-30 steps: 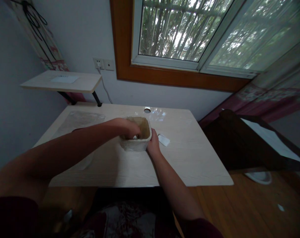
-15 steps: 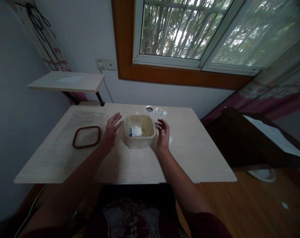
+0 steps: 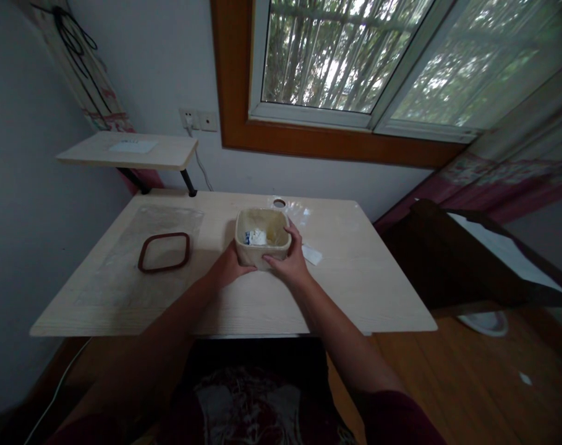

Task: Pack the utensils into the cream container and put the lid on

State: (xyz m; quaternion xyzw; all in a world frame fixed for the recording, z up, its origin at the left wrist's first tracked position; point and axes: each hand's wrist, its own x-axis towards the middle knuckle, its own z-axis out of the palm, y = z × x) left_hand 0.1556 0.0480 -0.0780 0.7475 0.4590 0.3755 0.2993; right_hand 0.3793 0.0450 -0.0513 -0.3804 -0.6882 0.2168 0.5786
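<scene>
A cream-coloured square bin (image 3: 262, 256) with rounded corners is held between my two hands over the middle of the table. Inside it lies a crumpled white and blue piece of waste (image 3: 256, 237). My left hand (image 3: 234, 264) is closed round the lower left side, its fingers partly hidden behind the wall. My right hand (image 3: 290, 253) grips the right side, thumb on the front and fingers near the rim. A reddish-brown frame with rounded corners (image 3: 164, 270) lies to the left on a clear plastic sheet (image 3: 118, 278).
A small white card (image 3: 312, 254) lies right of the bin on the pale table (image 3: 364, 278). Behind it are a round cable hole (image 3: 279, 203) and clear plastic. A raised shelf (image 3: 178, 157) stands at the back left, and dark furniture (image 3: 424, 247) is at the right.
Both hands have moved inward from beside the bin and closed on its sides. The bin appears slightly higher and tilted, and the white card beside it now shows more fully.
</scene>
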